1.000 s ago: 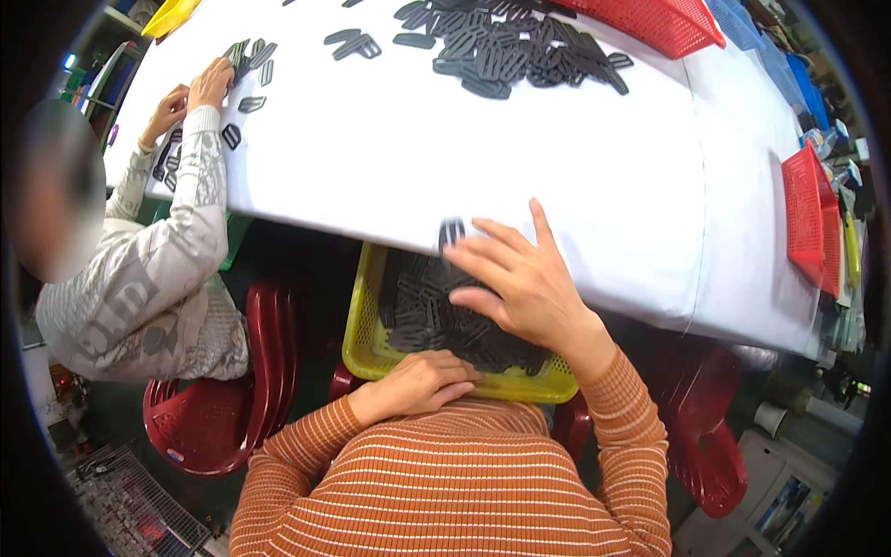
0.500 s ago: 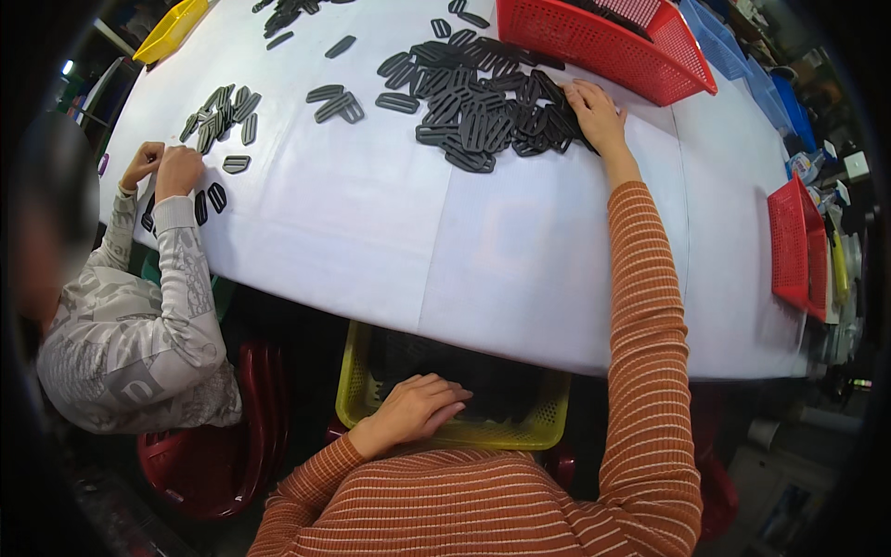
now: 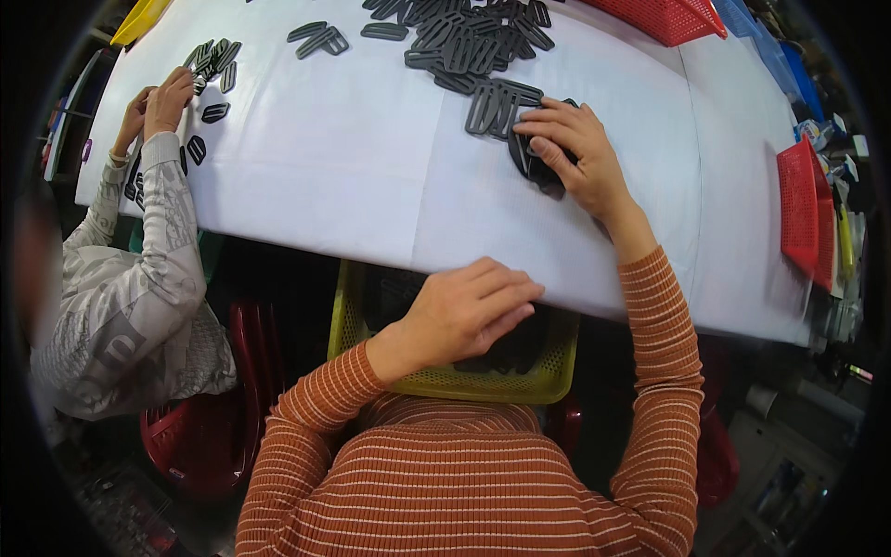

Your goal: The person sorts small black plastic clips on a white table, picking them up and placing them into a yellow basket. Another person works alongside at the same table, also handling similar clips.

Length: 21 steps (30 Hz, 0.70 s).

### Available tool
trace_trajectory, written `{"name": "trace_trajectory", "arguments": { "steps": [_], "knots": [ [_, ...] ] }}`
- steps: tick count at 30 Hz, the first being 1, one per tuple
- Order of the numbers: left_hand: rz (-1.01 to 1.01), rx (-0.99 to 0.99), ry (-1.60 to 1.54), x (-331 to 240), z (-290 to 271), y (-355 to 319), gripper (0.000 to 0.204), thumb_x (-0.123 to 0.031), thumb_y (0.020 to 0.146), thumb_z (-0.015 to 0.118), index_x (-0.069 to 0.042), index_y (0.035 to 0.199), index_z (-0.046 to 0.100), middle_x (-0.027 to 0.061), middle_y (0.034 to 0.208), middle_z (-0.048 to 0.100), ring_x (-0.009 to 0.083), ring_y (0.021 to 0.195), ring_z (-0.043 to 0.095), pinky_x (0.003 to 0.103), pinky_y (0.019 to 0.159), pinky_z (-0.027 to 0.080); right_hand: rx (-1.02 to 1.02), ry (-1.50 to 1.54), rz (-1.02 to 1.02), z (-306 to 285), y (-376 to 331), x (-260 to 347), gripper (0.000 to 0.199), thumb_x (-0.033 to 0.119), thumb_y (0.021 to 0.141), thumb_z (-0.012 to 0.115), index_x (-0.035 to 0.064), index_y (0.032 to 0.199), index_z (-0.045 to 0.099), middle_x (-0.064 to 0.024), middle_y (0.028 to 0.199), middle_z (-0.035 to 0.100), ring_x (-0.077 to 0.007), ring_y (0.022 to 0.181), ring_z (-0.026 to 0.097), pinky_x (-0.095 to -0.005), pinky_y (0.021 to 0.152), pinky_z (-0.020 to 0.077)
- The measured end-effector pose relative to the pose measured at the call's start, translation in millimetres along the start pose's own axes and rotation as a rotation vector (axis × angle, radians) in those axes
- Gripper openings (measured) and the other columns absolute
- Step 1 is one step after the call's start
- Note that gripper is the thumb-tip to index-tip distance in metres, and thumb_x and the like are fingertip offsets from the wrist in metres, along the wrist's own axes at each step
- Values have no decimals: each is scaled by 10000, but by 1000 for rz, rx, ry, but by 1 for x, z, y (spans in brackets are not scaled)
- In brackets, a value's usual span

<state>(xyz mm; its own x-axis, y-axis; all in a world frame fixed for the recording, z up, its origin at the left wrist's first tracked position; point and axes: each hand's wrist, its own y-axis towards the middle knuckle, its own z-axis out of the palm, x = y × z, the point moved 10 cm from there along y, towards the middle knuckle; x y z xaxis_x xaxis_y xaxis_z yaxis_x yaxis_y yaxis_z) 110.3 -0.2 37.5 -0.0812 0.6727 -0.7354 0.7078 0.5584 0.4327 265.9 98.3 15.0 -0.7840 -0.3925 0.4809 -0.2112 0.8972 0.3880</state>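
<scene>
Black plastic strap buckles lie in a heap point(image 3: 459, 45) at the far middle of the white table point(image 3: 371, 176). My right hand point(image 3: 580, 153) curves over a clump of buckles point(image 3: 531, 167) pulled to the near side of that heap, thumb and fingers around them; part of the clump is hidden under the palm. A few loose buckles point(image 3: 497, 107) lie just left of its fingertips. My left hand point(image 3: 464, 311) hovers at the table's front edge, over a yellow basket point(image 3: 557, 376). Its fingers are stretched out, and I see nothing in it.
Dark pieces lie in the yellow basket below the table edge. A red basket point(image 3: 664, 20) stands at the far right, another red basket point(image 3: 806, 209) beyond the right edge. At left a co-worker's hands point(image 3: 167, 102) handle buckles; a dark red stool point(image 3: 200, 441) is below.
My right hand has come nearer, dragging a clump of buckles from the heap. My left hand has risen from the basket toward the table edge. The view has shifted slightly.
</scene>
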Motion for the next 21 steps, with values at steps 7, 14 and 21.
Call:
{"name": "trace_trajectory", "arguments": {
  "steps": [7,14,21],
  "knots": [
    [-95,-214,217,23,-44,0,256,17,798,703,-40,1047,711,108,968,709,273,810,636,350,705,524,-95,-44,67,-50,-62,42,133,195,912,663,136,992,751,-23,1104,707,-252,1208,585,-542,1108,281],
    [-91,-155,355,47,-39,26,311,3,806,686,-75,1106,710,55,1091,702,269,852,593,346,746,518,-221,-236,195,-39,-96,74,237,145,786,761,103,1017,727,-31,990,669,-236,951,587,-404,893,412],
    [12,40,537,41,-12,41,358,-137,838,690,-113,1195,682,9,1233,657,311,976,565,397,871,457,-220,-435,350,-2,-91,106,464,308,803,732,100,1208,640,-40,1139,617,-231,1096,550,-483,998,299]
  ]
}}
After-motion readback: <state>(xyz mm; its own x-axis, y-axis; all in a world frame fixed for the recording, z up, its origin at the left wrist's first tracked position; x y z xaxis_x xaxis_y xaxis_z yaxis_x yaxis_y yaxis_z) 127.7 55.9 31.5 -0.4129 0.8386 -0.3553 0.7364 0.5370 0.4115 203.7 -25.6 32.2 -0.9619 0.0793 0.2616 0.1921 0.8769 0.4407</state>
